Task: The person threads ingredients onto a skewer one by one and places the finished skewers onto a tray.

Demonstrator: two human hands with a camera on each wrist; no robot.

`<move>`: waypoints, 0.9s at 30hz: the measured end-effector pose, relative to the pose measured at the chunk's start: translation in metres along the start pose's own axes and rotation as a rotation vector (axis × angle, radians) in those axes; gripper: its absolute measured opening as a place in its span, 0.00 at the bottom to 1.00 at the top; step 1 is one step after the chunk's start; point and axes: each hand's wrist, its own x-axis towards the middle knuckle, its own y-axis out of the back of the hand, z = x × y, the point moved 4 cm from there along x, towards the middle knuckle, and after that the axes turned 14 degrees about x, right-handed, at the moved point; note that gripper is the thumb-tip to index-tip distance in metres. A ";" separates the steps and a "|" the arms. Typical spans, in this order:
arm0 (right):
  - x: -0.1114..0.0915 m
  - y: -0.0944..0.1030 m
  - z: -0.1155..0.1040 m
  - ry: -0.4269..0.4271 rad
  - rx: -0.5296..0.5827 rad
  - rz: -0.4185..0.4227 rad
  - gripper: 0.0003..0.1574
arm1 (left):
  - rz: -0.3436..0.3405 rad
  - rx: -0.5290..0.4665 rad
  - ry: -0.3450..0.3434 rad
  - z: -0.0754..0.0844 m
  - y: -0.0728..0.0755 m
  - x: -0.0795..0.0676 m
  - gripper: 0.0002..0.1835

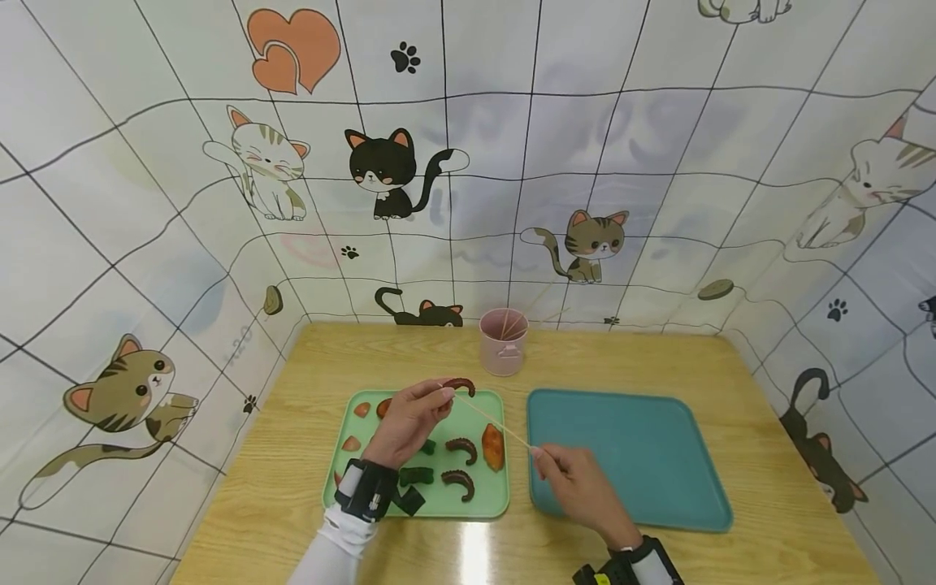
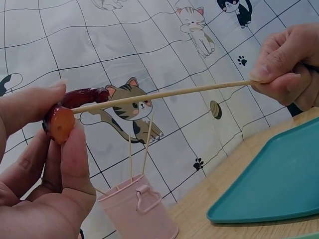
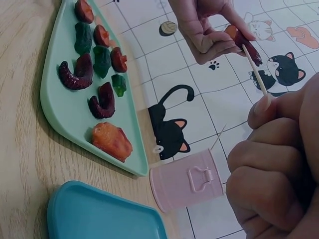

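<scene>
Between thumb and fingers, my left hand (image 1: 409,421) pinches a dark red, curved tentacle-like piece (image 1: 460,385) above the green tray (image 1: 490,502). An orange face (image 2: 61,125) shows at its gripped end. My right hand (image 1: 581,483) grips one end of a thin wooden skewer (image 2: 179,93) near the blue tray's left side. The skewer's other end meets the piece at the left fingertips; how far it enters is hidden. Below lie two similar curved pieces (image 1: 458,483), an orange-brown piece (image 1: 493,447), several dark green pieces (image 3: 101,60) and several small reddish pieces (image 3: 118,59).
On the right of the wooden table (image 1: 768,487) lies a blue tray (image 1: 629,463). A pink bucket (image 1: 503,345) with several skewers stands behind the trays, close to the cat-patterned backdrop (image 1: 483,203). My left forearm covers part of the green tray.
</scene>
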 end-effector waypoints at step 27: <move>-0.001 -0.010 0.001 0.121 -0.026 0.029 0.27 | -0.071 0.057 -0.015 -0.010 -0.013 -0.001 0.12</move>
